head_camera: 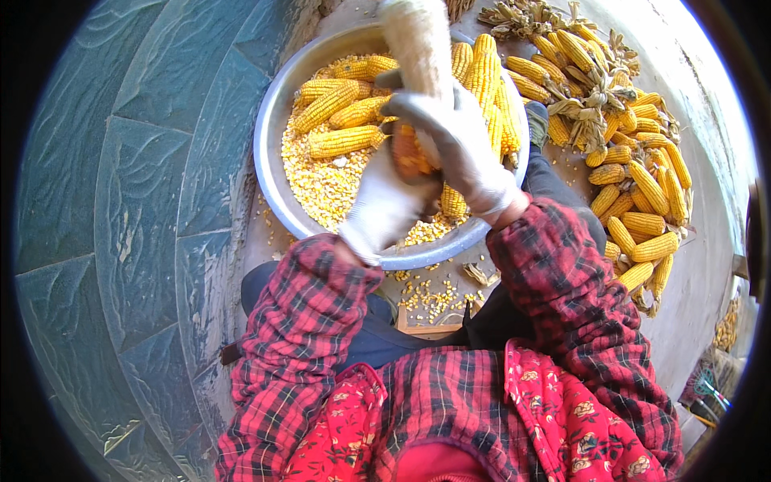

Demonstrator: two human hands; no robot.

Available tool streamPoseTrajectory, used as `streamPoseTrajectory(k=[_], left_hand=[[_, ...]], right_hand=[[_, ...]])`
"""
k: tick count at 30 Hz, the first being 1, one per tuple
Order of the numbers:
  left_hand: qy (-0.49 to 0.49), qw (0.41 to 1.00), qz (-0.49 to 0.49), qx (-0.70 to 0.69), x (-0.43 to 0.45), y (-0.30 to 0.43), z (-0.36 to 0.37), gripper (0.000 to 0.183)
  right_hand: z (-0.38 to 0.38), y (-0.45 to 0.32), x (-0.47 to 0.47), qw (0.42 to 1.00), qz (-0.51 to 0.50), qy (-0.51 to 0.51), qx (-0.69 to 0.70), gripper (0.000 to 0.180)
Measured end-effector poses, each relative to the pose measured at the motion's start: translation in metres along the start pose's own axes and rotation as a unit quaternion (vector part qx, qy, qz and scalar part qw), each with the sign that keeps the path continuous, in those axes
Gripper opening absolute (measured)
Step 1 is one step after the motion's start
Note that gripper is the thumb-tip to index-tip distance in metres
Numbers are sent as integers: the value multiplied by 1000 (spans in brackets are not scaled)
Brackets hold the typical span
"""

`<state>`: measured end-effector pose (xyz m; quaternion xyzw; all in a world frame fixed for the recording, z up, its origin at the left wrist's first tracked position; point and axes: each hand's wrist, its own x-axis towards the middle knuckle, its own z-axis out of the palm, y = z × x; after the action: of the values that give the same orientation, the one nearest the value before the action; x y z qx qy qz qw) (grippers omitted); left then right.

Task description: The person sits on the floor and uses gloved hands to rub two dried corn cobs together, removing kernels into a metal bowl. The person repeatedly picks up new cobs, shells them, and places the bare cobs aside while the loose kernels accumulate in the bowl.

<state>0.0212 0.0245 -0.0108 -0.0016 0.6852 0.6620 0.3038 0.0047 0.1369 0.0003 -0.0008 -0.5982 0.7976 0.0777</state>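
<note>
Both hands wear white knit gloves with grey coated palms. My left hand [391, 199] grips a reddish-orange, partly shelled corn ear [412, 150]. Just above it, my right hand [455, 141] is closed around the lower end of a pale, rod-like thing [418, 45], blurred, perhaps a bare cob; it rises past the top of the picture. The hands touch or overlap, and the exact contact is hidden. Below them is a wide metal basin [274, 199] with loose kernels [319, 187]. Whole yellow ears [343, 141] lie on its left side, and more ears [482, 72] on its right.
A pile of yellow ears [644, 187] with dry, knotted husks [593, 99] covers the floor at right. Spilled kernels [437, 298] and a wooden frame edge [427, 329] lie between the person's legs. Blue-grey tiles [144, 187] run along the left.
</note>
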Motion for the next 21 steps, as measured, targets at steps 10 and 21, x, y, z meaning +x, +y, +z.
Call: streamPoseTrajectory(k=[10,21], left_hand=[[-144,985,9,-90,5,-3,-8,43],[-74,995,-30,-67,-6,12,-2,26]], right_hand=[[-17,3,11,977,89,36,190,33],[-17,-11,-9,998,42,-55,-5,55]])
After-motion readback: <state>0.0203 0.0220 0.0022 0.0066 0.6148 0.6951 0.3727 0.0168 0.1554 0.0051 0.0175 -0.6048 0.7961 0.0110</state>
